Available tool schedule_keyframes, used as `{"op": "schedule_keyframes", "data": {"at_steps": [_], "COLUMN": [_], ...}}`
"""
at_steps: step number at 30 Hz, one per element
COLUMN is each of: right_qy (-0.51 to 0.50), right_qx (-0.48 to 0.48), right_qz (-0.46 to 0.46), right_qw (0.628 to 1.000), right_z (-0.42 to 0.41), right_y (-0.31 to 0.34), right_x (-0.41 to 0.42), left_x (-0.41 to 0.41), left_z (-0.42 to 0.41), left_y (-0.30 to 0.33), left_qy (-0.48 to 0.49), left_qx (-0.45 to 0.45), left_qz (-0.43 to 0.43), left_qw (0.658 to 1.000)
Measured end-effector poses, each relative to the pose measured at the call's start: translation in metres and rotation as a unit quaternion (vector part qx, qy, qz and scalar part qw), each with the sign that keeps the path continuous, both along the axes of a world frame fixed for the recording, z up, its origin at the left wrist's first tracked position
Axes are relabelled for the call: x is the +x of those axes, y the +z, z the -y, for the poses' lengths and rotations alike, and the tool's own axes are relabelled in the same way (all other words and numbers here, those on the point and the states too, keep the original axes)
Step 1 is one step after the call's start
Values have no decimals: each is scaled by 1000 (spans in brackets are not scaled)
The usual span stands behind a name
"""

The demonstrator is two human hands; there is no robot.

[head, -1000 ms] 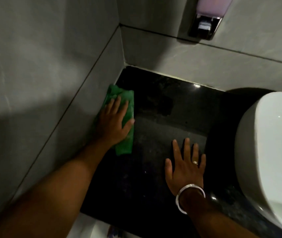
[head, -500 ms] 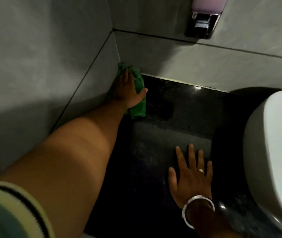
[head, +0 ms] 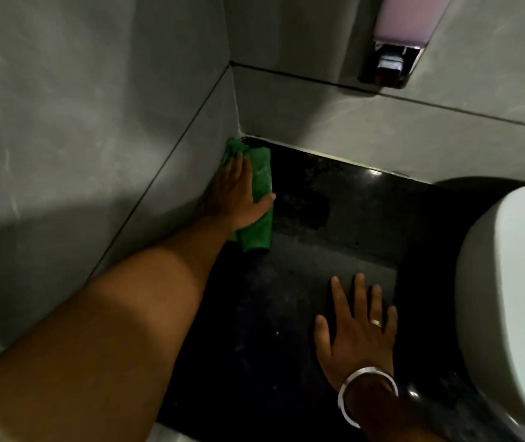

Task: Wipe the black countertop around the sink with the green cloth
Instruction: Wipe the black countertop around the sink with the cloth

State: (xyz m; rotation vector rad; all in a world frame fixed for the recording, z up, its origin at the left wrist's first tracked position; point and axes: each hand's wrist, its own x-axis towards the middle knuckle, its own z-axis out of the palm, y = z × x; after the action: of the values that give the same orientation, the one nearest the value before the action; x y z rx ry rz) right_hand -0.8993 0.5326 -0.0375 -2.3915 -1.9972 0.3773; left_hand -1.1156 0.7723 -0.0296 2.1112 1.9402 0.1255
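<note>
My left hand (head: 237, 194) lies flat on the folded green cloth (head: 259, 229) and presses it onto the black countertop (head: 254, 314) beside the left wall, just short of the back corner. The cloth's far end pokes out past my fingertips. My right hand (head: 355, 334) rests palm down with fingers spread on the counter near the front, wearing a ring and a silver bangle. It holds nothing. The white sink (head: 510, 298) rises at the right edge, just right of that hand.
Grey tiled walls close the counter on the left and at the back. A soap dispenser (head: 395, 46) with a pink reservoir hangs on the back wall above the sink. A duller patch (head: 305, 205) shows on the counter right of the cloth.
My left hand first pushed the cloth along the left wall toward the back corner, and has now drawn it back slightly. My right hand has stayed planted on the counter.
</note>
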Motion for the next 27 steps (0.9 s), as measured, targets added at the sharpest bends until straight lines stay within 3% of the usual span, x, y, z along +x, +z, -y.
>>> {"op": "schedule_keyframes", "data": {"at_steps": [4,9,14,18,27], "right_qy": [-3,-6,0,6,-6], "right_qx": [16,12,-12,-25,7], "right_qz": [2,3,-4,-1,1], "right_qw": [1000,1000,1000,1000,1000], "right_z": [0,0,0,1,1], "right_y": [-4,1,6,7,-3], "right_x": [2,0,0,-2,2], "left_x": [18,10,-6,-19,11], "left_z": [-49,-50,54,108,-27], "left_y": [3,16,9,-4,9], "left_qy": [-11,7,32,14,-12], "left_qx": [-6,-11,28,20,-17], "left_qz": [-3,32,62,32,-15], "left_qw": [1000,999,997,999,1000]}}
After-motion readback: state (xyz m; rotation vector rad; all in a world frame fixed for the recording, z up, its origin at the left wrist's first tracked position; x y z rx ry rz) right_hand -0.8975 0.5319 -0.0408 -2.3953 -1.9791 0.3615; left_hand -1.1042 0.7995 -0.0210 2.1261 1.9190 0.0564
